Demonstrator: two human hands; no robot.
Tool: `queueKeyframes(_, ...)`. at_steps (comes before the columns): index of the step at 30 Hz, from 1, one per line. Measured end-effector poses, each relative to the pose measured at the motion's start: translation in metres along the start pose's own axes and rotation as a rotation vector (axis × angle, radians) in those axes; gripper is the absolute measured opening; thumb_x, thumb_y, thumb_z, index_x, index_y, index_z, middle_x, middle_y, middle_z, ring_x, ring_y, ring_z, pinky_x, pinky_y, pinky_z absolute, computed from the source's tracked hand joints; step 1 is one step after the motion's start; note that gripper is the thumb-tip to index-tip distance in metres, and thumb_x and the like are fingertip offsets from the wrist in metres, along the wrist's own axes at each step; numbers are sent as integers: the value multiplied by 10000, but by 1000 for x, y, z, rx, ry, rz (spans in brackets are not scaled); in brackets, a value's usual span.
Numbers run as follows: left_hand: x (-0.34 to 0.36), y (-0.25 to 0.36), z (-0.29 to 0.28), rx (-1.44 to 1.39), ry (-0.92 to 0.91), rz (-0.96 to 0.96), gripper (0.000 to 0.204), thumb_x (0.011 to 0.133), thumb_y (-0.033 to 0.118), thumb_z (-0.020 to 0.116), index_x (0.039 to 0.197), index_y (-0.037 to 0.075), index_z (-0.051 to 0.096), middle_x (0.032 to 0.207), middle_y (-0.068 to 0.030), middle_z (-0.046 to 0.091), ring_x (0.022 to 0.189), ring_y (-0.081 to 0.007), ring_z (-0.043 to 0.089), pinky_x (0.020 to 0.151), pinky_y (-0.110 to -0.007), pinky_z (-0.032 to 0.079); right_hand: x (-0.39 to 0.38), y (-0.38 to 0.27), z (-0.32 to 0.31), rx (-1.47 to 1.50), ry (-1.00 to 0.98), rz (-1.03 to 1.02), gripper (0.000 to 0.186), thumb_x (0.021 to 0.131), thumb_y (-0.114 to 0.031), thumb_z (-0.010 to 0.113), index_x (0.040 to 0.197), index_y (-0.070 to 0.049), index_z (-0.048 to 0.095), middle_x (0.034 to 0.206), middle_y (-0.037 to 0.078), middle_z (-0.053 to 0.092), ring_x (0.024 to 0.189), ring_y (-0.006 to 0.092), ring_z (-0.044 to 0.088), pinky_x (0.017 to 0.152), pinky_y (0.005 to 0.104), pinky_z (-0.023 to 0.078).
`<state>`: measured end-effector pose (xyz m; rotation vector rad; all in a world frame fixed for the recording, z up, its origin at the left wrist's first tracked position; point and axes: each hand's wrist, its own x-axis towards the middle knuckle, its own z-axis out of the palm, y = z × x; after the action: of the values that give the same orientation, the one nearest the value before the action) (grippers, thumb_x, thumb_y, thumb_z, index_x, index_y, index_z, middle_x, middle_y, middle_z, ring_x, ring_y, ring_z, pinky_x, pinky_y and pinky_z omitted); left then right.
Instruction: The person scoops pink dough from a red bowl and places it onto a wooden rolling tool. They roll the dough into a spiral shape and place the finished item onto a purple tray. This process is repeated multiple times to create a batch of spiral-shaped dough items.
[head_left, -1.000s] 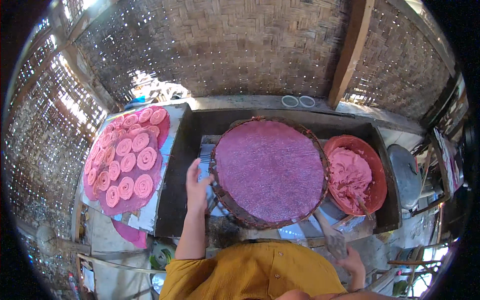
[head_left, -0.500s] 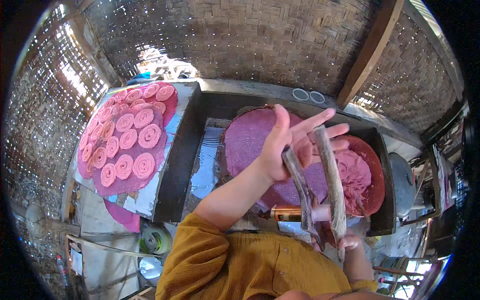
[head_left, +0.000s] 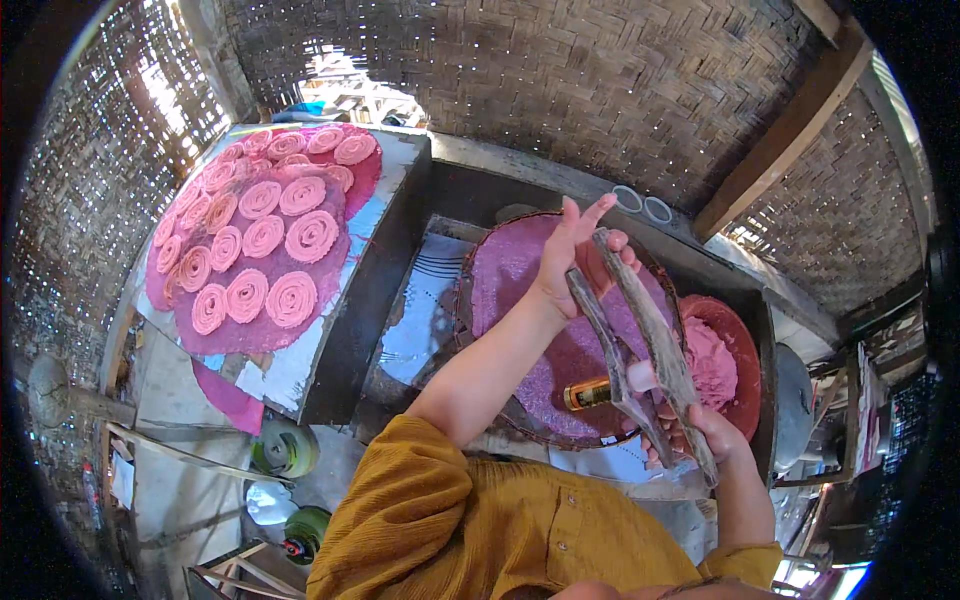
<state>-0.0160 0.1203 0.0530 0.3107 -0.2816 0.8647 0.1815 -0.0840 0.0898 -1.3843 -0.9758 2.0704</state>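
Wooden bars (head_left: 660, 345) — right hand (head_left: 718, 436) grips, left hand (head_left: 572, 264) half-open.

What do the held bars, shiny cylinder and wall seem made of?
The bars look wooden and unvarnished: greyish, uneven surface. The cylinder may be polished metal, perhaps brass, given its golden glints. The wall looks like matte bamboo, woven in flat strips.

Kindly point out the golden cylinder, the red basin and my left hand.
Golden cylinder (head_left: 587, 393): head view, on its side.
Red basin (head_left: 748, 368): head view, on its inner right wall.
Left hand (head_left: 565, 260): head view, at its middle.
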Motion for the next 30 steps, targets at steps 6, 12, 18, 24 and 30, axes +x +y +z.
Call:
queueKeyframes(6,-6,11,-20,9,12,82,576,805,596,362,1222,199,388,645,3,508,677,-197,542,708,-397,430,20,-2,2,-27,66,16,728,679,-549,610,1117,14,466,898,155,589,781,241,597,691,330,480)
queueKeyframes(12,-23,7,-11,8,-49,143,591,805,607,343,1239,208,377,625,15,520,649,-182,549,705,-387,437,1,-20,22,-105,124,30,638,664,-464,656,1054,21,520,837,119,605,730,206,597,659,305,486)
queueKeyframes(18,-20,17,18,9,-190,191,639,793,639,306,1252,198,363,632,10,532,648,-186,551,718,-387,435,-8,-30,23,-246,237,16,814,549,-465,725,1140,32,466,904,95,591,779,209,590,658,319,493)
queueKeyframes(24,-34,7,33,-4,-258,186,662,791,645,295,1275,196,342,644,5,526,640,-187,546,726,-397,427,-27,-29,40,-219,234,-119,641,590,-360,727,1055,40,542,945,71,595,851,152,553,764,296,432)
queueKeyframes(30,-31,25,57,45,-338,224,705,778,668,283,1288,183,332,644,0,519,631,-181,540,697,-385,436,-27,-28,43,-317,275,-84,602,548,-318,746,1001,39,574,869,44,615,775,112,537,710,272,435)
